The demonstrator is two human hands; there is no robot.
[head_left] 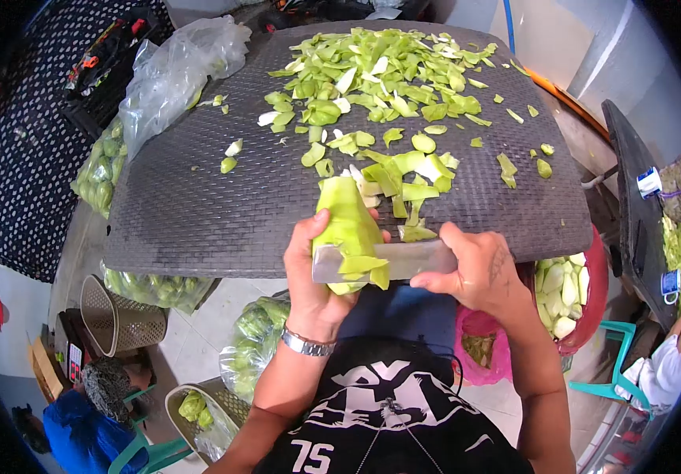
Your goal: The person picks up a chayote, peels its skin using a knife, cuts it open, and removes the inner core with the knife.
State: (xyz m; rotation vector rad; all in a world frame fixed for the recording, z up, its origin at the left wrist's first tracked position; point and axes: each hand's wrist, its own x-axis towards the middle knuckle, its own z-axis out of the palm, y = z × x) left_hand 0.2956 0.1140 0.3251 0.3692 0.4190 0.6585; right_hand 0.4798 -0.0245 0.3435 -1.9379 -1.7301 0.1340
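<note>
Peelings (pixel 380 71) lie heaped across the far half of a dark woven-textured table (pixel 190 193), thinning into scattered bits toward its right and left sides. Longer loose strips (pixel 403 170) lie just beyond the hands, partly hidden behind the vegetable. At the table's far left corner slumps a clear plastic bag (pixel 186 71), with a bag of green vegetables (pixel 99 174) below it. Two more filled bags show under the near edge: one wide bag (pixel 158 290) at the left and one upright bag (pixel 249 347) near the left forearm, beside a latticed basket (pixel 123 320) and a lower basket (pixel 178 407). On the right, a red tub (pixel 597 288) holds pale peeled pieces (pixel 563 288), and a pink bag (pixel 497 371) sits near the right forearm. Farther right stand a teal stool (pixel 623 355) and a second table (pixel 639 237) bearing a mug (pixel 671 286). One person in blue (pixel 87 426) is at lower left; another in white (pixel 660 371) is at the right edge. The left hand (pixel 301 257) is wrapped around a partly peeled green vegetable (pixel 347 209), its narrower end tilted up and away over the table's near edge, fingertips showing at the far side. The right hand (pixel 481 268) is closed on a broad flat blade (pixel 419 261), thumb and forefinger pinching its right end; any handle is hidden. The blade lies across the vegetable's lower part, covering some of it, with a curl of peel (pixel 368 267) on top.
</note>
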